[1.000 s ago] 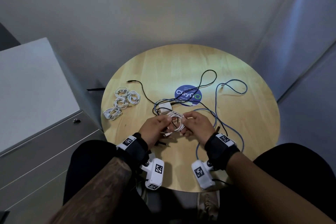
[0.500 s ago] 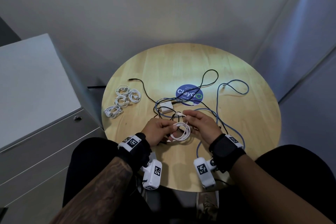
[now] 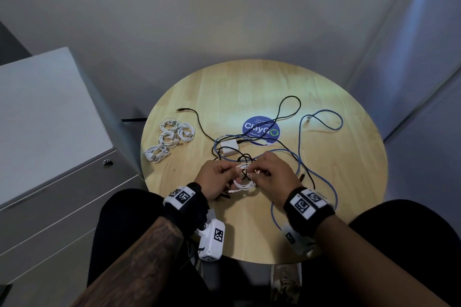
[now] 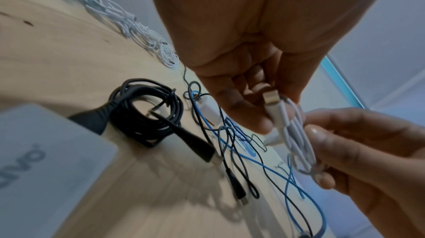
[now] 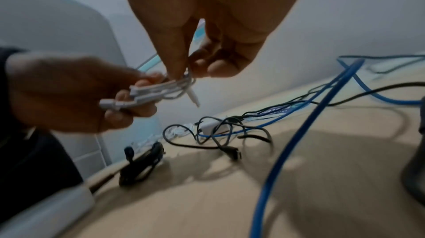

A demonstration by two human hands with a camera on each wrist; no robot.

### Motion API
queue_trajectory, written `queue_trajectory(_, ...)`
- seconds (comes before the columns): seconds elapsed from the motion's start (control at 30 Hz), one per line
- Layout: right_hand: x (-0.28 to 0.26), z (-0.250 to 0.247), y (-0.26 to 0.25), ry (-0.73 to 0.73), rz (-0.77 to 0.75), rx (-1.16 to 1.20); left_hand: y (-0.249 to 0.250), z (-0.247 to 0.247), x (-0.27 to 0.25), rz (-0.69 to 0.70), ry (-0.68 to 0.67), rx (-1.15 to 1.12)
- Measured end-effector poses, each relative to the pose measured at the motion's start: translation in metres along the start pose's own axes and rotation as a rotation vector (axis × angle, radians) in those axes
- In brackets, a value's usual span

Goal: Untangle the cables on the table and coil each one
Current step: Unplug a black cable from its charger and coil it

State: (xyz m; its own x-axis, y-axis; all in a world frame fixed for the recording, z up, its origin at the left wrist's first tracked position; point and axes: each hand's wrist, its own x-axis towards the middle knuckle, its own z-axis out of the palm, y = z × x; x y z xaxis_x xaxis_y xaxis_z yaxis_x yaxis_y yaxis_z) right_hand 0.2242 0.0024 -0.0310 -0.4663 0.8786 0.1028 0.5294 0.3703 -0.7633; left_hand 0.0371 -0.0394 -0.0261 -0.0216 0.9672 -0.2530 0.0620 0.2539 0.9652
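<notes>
Both hands hold a small white cable coil [image 3: 243, 178] just above the near middle of the round wooden table [image 3: 249, 87]. My left hand [image 3: 232, 169] pinches the bundled loops and a connector [image 4: 274, 109]. My right hand [image 3: 254, 172] pinches the same coil [image 5: 170, 87] from the other side, and a loose white plug end hangs below it. Behind the hands, a long blue cable [image 3: 321, 117], a thin black cable [image 3: 289, 107] and a white adapter [image 3: 228, 147] lie tangled together. A coiled black cable [image 4: 147, 111] lies under my left wrist.
Several coiled white cables [image 3: 172, 137] lie grouped at the table's left edge. A round blue sticker [image 3: 260, 129] marks the table's centre. A grey drawer cabinet [image 3: 50, 132] stands close on the left. Walls close in behind and on the right.
The white coil went from lying between the hands to hanging from their fingertips. My right hand moved left onto the coil's top, close to the left fingers.
</notes>
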Motion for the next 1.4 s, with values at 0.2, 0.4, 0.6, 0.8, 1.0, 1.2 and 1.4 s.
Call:
queue_trajectory(0.2, 0.003, 0.003, -0.007, -0.054, 0.171, -0.038, 0.006, 0.004, -0.005, 0.015, -0.115, -0.013)
queue_trajectory(0.4, 0.010, -0.010, 0.000, -0.068, 0.107, -0.254, 0.013, -0.007, -0.002, 0.084, -0.052, 0.101)
queue_trajectory(0.6, 0.018, -0.007, -0.007, -0.095, 0.224, -0.304, 0.016, 0.000, -0.007, 0.250, 0.068, 0.405)
queue_trajectory(0.8, 0.017, -0.006, -0.006, -0.013, 0.262, -0.026, 0.014, -0.001, -0.003, 0.176, 0.092, 0.376)
queue_trajectory(1.0, 0.020, -0.010, -0.013, -0.034, 0.279, 0.133, 0.025, -0.024, 0.007, 0.072, 0.203, 0.313)
queue_trajectory(1.2, 0.020, -0.027, 0.018, 0.071, 0.355, 0.206, 0.018, -0.099, 0.041, -0.265, 0.505, 0.232)
queue_trajectory(1.4, 0.015, -0.024, 0.022, 0.052, 0.355, 0.198, -0.033, -0.130, 0.064, -0.444, 0.568, 0.371)
